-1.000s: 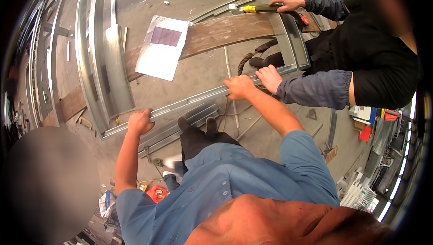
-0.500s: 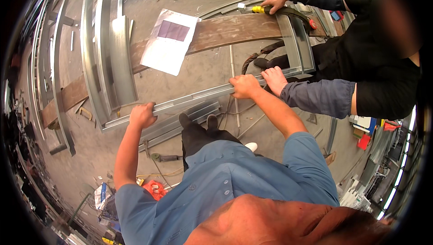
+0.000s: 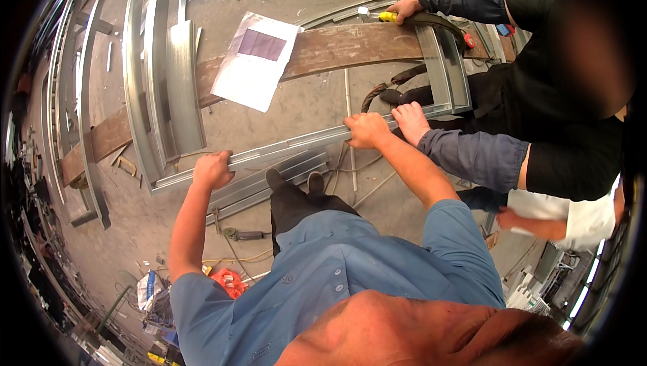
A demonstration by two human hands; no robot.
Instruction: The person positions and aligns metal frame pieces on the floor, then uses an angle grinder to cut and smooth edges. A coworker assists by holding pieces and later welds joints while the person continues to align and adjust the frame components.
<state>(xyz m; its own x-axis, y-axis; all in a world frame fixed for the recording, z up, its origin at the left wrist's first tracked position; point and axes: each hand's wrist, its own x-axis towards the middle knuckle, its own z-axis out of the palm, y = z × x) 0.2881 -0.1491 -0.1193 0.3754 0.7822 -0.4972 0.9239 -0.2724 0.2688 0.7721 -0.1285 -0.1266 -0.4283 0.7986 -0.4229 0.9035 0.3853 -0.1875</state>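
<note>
A long silvery metal profile [image 3: 290, 143] runs crosswise in front of me, joining upright rails at both ends. Near its left end my left hand [image 3: 213, 170] is closed around it. My right hand [image 3: 367, 130] grips the same profile further right. Just beyond it a co-worker's hand [image 3: 411, 122] rests on the profile close to the right corner. That person's other hand [image 3: 406, 10] holds a yellow-tipped tool [image 3: 388, 17] at the right rail [image 3: 438, 63]. A white sheet with a dark rectangle [image 3: 259, 63] lies across a brown beam [image 3: 350, 42].
More metal rails [image 3: 135, 63] stand at the left. Below the profile lie stacked metal sections [image 3: 269, 180] beside my feet, and a grinder-like tool [image 3: 242, 234] with a cord. An orange bag [image 3: 229, 282] sits lower left. A second person in white [image 3: 586, 221] is at the right.
A person in white has come into view at the right, behind the co-worker. The co-worker's upper hand has shifted slightly left. My hands keep their hold on the profile.
</note>
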